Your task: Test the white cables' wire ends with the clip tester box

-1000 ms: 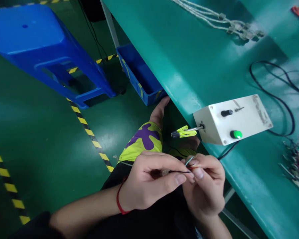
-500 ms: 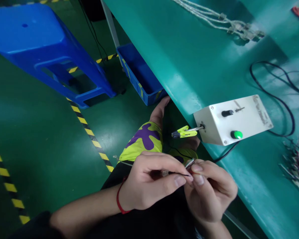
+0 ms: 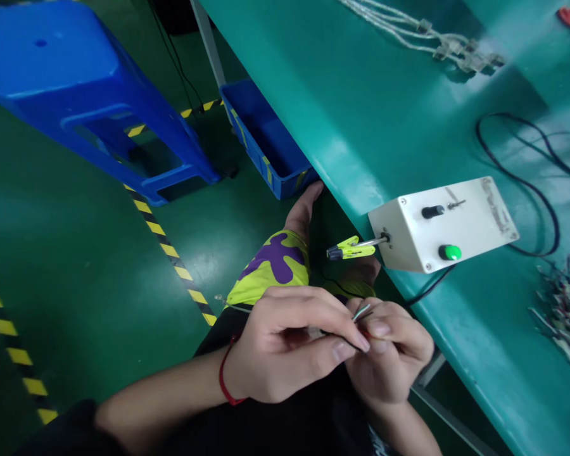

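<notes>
My left hand is closed in a pinch on a thin cable. A black wire of this cable runs along between its thumb and index finger. Close against it, my right hand pinches fine wire ends at the fingertips. A pale green wire sticks up between the two hands, and a bit of orange-red wire shows at the right thumb. The cable's grey length comes out behind my left hand and ends in a small clear connector. My fingers hide the rest.
A white control box with a green button and yellow clip sits at the edge of the green table. Clear-plugged cables and a wire bundle lie on it. A blue stool and blue bin stand left.
My right hand has shifted slightly left and turned. The pale green wire now shows more clearly between the hands, while my left hand keeps nearly the same place.
</notes>
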A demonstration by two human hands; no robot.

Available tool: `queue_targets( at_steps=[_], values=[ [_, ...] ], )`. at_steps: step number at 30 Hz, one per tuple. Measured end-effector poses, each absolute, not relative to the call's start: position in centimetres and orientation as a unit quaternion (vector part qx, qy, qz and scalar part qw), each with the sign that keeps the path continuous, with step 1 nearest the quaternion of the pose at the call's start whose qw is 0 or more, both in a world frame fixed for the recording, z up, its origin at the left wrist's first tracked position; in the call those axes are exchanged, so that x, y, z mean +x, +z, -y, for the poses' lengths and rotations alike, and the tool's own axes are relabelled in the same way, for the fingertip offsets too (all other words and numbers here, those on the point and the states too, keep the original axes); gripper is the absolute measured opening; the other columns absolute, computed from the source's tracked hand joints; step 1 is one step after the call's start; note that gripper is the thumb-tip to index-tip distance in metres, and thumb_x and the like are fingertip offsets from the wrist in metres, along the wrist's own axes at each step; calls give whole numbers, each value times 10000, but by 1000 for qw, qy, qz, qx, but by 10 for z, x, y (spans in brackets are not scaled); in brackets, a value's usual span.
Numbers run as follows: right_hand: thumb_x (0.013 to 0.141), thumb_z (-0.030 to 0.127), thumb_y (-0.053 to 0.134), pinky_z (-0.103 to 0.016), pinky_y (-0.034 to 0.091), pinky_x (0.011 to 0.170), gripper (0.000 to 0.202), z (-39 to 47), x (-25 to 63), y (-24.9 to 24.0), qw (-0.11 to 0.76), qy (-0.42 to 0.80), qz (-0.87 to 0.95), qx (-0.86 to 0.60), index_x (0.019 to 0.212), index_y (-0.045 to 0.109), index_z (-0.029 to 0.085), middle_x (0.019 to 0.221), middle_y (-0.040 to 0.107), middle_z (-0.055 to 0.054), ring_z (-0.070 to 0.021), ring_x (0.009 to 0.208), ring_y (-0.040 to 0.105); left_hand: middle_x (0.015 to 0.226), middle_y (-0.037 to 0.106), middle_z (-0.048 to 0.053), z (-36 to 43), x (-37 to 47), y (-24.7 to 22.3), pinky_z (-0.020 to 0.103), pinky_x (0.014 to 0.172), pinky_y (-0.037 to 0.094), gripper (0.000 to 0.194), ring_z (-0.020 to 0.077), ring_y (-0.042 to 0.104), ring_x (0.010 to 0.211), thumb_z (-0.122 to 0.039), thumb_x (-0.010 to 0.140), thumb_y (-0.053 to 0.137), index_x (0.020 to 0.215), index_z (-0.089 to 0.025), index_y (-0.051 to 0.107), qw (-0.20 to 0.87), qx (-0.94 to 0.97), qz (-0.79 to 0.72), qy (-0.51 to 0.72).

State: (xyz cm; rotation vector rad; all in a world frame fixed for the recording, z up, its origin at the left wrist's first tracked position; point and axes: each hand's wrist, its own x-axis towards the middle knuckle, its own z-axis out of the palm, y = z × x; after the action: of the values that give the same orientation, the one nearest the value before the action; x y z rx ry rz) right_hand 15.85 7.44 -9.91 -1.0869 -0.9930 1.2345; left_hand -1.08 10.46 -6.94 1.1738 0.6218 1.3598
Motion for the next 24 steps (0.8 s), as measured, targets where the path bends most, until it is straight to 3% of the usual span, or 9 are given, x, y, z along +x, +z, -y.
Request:
queue_targets(
  at_steps=[4, 12, 18, 24],
  values=[
    [839, 404, 850, -336, 398, 507, 38, -85, 140, -94, 632, 511, 404, -420, 833, 815, 391, 554, 558, 21, -150, 476, 480, 882, 815, 91, -102, -10, -71, 237, 682, 590, 162, 180, 767, 778, -65, 899, 775, 1012, -164, 836, 577, 519, -257, 575],
    [852, 361, 875, -307, 436, 537, 50, -85, 137, -88, 631, 572, 352, -389, 834, 828, 365, 571, 529, 33, -135, 526, 509, 883, 808, 84, -103, -8, -69, 235, 709, 606, 155, 174, 773, 781, -38, 892, 782, 997, -147, 818, 569, 529, -255, 575],
    [880, 265, 776, -265, 415, 454, 50, -95, 133, -92, 672, 532, 408, -313, 906, 817, 276, 591, 542, 39, -125, 490, 464, 879, 808, 97, -104, -6, -72, 256, 671, 621, 144, 184, 769, 737, -52, 914, 759, 1018, -143, 797, 538, 550, -244, 590],
    [873, 266, 737, -242, 414, 505, 67, -94, 133, -69, 620, 620, 315, -362, 823, 714, 227, 587, 510, 47, -108, 509, 427, 863, 809, 120, -107, -6, -71, 262, 577, 583, 116, 191, 756, 663, -34, 915, 753, 990, -110, 798, 557, 550, -239, 574]
  ],
)
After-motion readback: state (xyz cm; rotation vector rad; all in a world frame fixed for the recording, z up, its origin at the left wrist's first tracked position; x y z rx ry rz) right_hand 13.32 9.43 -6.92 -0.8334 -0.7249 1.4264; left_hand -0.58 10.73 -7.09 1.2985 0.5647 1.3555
